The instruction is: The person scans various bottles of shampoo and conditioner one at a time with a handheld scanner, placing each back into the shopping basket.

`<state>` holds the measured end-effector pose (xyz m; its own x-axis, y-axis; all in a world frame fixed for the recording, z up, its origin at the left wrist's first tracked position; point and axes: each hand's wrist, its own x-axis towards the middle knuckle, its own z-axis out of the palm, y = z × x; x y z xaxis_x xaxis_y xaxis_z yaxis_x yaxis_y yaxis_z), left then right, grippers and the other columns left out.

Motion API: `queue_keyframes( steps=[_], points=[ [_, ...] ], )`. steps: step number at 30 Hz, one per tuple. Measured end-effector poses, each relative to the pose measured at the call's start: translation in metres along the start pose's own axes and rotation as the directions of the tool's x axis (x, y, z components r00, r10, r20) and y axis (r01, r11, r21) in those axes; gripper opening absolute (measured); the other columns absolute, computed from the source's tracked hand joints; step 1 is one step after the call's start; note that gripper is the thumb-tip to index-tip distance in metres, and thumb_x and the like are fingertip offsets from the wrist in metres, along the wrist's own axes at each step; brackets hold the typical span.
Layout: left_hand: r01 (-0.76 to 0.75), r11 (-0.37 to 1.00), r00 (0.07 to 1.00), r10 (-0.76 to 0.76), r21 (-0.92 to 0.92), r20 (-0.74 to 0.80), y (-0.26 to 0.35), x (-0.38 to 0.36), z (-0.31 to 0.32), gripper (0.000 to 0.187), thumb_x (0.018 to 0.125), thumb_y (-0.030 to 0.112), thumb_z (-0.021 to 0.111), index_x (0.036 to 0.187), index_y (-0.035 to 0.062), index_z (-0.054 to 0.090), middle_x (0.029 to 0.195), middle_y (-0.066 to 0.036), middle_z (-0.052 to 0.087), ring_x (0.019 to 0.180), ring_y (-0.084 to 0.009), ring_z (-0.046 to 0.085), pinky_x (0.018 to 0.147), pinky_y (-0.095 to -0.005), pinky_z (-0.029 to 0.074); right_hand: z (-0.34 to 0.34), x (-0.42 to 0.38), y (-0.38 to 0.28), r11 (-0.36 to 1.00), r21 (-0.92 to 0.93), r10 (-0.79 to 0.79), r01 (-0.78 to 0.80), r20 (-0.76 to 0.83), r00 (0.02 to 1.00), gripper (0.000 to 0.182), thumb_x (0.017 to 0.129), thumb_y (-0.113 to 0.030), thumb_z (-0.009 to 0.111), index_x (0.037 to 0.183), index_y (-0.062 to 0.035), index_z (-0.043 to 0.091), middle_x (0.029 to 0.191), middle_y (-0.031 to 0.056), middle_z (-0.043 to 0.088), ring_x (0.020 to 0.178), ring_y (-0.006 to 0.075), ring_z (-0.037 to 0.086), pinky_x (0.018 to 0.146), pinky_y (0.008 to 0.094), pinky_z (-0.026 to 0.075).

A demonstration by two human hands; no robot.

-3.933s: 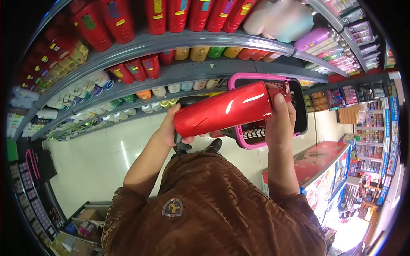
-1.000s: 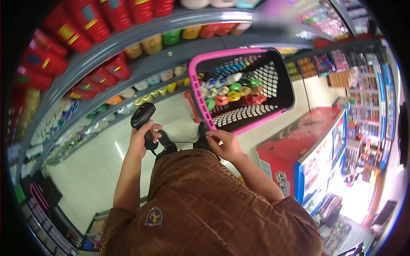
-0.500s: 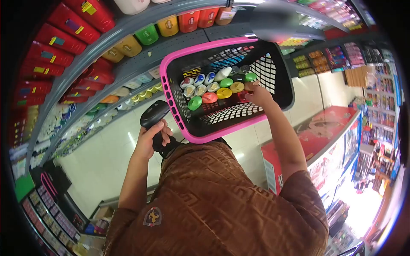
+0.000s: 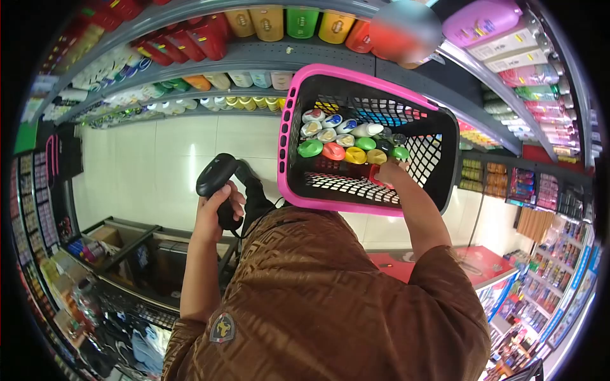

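Note:
My left hand [image 4: 222,209] is closed round the grip of a black handheld scanner [image 4: 217,174], to the left of the basket. A black shopping basket with a pink rim [image 4: 287,149] holds several bottles with green, yellow, orange, white and blue tops. Inside it, at the right end of the bottles, my right hand [image 4: 395,173] has its fingers on a red bottle [image 4: 379,176], which they partly hide. A green-topped bottle [image 4: 400,153] is just above that hand.
Shelves with bottles [image 4: 302,24] run behind the basket. More shelving with pink and green bottles [image 4: 540,92] stands at the right. A red-topped freezer [image 4: 470,263] lies right of my body, and a glass counter [image 4: 155,260] is at the lower left.
The view has turned, and the basket and both hands sit further right in it or lower. More of the red bottle shows at my right hand. The scanner is still in my left hand.

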<state>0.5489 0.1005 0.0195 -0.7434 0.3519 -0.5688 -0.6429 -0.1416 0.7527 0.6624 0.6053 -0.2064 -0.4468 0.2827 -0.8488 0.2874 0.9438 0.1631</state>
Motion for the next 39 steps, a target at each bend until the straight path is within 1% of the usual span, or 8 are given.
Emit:
queue_keyframes(
  steps=[8,13,16,25,31,33,35,39],
  points=[
    [-0.045,0.993,0.962,0.072,-0.105,0.262,-0.004,0.023,0.013,0.028,0.094,0.026,0.070,0.108,0.0046,0.058,0.093,-0.013,0.070,0.067,-0.0158,0.066,0.057,-0.0277,0.050,-0.137,-0.177,0.018,0.957,0.269,-0.047,0.113,-0.241,0.969,0.045,0.083,-0.045,0.066,0.098,-0.0044,0.077,0.093,0.0238,0.073,0.092,0.0371,0.071,0.083,0.0443,0.054],
    [0.010,0.999,0.890,0.013,-0.049,0.456,0.005,0.048,0.053,0.040,0.093,0.024,0.074,0.124,0.0058,0.057,0.125,-0.016,0.066,0.099,-0.0232,0.072,0.066,-0.0282,0.055,-0.222,-0.351,0.010,0.751,0.592,-0.066,0.292,-0.373,0.926,0.037,0.096,-0.033,0.060,0.098,0.0013,0.072,0.078,0.0024,0.066,0.071,0.0100,0.059,0.061,0.0276,0.049],
    [-0.105,0.994,0.832,0.092,-0.008,0.547,0.012,0.053,0.087,0.046,0.093,0.024,0.074,0.128,0.0064,0.050,0.147,-0.019,0.052,0.125,-0.0322,0.063,0.073,-0.0311,0.058,-0.235,-0.385,0.017,0.614,0.674,-0.110,0.412,-0.444,0.889,0.038,0.098,-0.032,0.058,0.098,0.0033,0.071,0.076,0.0037,0.064,0.067,0.0089,0.058,0.057,0.0248,0.048],
    [-0.024,0.993,0.879,-0.033,0.114,0.475,-0.006,0.055,0.091,0.059,0.077,0.024,0.089,0.120,0.0093,0.051,0.102,-0.002,0.057,0.088,-0.0157,0.063,0.068,-0.0329,0.059,-0.210,-0.363,-0.017,0.154,0.825,-0.043,0.544,-0.545,0.838,0.044,0.101,-0.038,0.059,0.101,0.0034,0.073,0.071,0.0015,0.063,0.056,0.0065,0.051,0.047,0.0249,0.046],
    [-0.006,1.000,0.875,0.020,-0.030,0.484,-0.003,0.033,0.087,0.063,0.074,0.037,0.091,0.118,0.0109,0.054,0.106,-0.002,0.058,0.101,-0.0147,0.060,0.090,-0.0337,0.049,-0.169,-0.342,-0.057,-0.345,0.517,0.080,0.783,-0.815,0.574,0.048,0.105,-0.042,0.053,0.121,0.0013,0.066,0.088,-0.0005,0.066,0.068,0.0064,0.052,0.067,0.0225,0.043],
    [-0.092,0.994,0.875,0.110,-0.062,0.471,0.003,0.026,0.091,0.064,0.074,0.038,0.091,0.118,0.0106,0.054,0.107,-0.002,0.059,0.101,-0.0147,0.060,0.089,-0.0338,0.050,-0.149,-0.313,-0.083,-0.685,0.149,0.366,0.713,-0.776,0.514,0.059,0.105,-0.054,0.046,0.127,-0.0011,0.061,0.114,0.0061,0.065,0.099,0.0136,0.060,0.085,0.0322,0.049],
    [-0.119,0.992,0.874,0.129,-0.051,0.468,0.006,0.027,0.093,0.065,0.074,0.039,0.091,0.118,0.0095,0.053,0.107,-0.003,0.059,0.100,-0.0149,0.061,0.086,-0.0334,0.051,-0.149,-0.320,-0.131,-0.674,0.051,0.528,0.737,-0.665,0.529,0.062,0.103,-0.060,0.046,0.133,-0.0060,0.054,0.125,0.0059,0.060,0.115,0.0226,0.057,0.106,0.0428,0.040],
    [-0.060,0.996,0.869,0.083,-0.063,0.488,0.009,0.019,0.102,0.068,0.074,0.038,0.091,0.120,0.0071,0.051,0.106,-0.004,0.060,0.100,-0.0151,0.063,0.084,-0.0329,0.054,-0.110,-0.312,-0.168,-0.757,0.231,0.219,0.612,-0.792,0.570,0.075,0.102,-0.066,0.043,0.150,-0.0093,0.038,0.145,0.0074,0.051,0.133,0.0225,0.048,0.112,0.0429,0.036]
  ],
)
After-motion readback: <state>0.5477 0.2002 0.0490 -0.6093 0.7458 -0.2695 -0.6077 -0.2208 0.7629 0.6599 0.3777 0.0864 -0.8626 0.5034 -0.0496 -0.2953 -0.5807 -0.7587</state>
